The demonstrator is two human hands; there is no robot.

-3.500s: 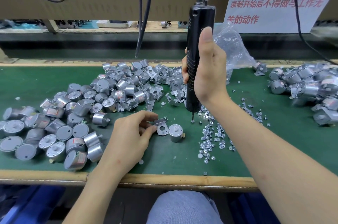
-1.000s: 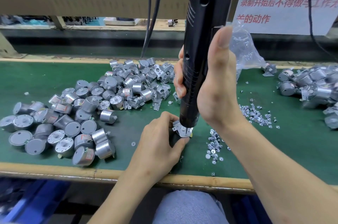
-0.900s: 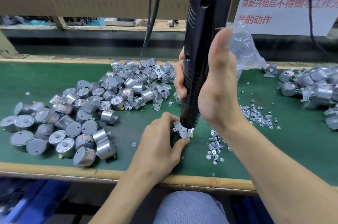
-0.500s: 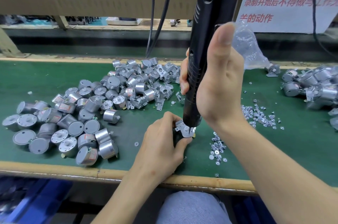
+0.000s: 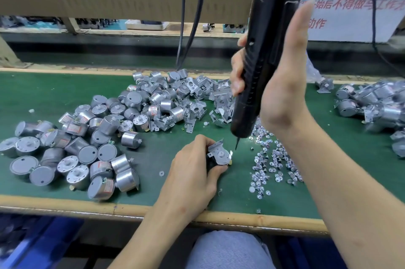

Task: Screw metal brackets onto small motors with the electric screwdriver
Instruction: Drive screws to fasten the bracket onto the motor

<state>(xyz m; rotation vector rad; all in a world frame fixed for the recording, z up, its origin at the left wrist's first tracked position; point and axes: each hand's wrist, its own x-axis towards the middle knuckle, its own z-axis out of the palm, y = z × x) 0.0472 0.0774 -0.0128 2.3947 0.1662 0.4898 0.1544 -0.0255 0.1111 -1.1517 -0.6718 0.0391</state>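
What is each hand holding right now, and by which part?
The left hand grips the motor round its body, with the bracket on top. The right hand grips the screwdriver round its lower barrel.

loc: factory assy stn | bench (image 5: 65, 93) w/ green mat, wood edge | bulk piles: motors (image 5: 87, 148), brackets (image 5: 197, 97), loose screws (image 5: 274, 165) | black electric screwdriver (image 5: 263, 49) over bench | cables (image 5: 188, 16) hang at back | printed notice (image 5: 350, 5) w/ red txt
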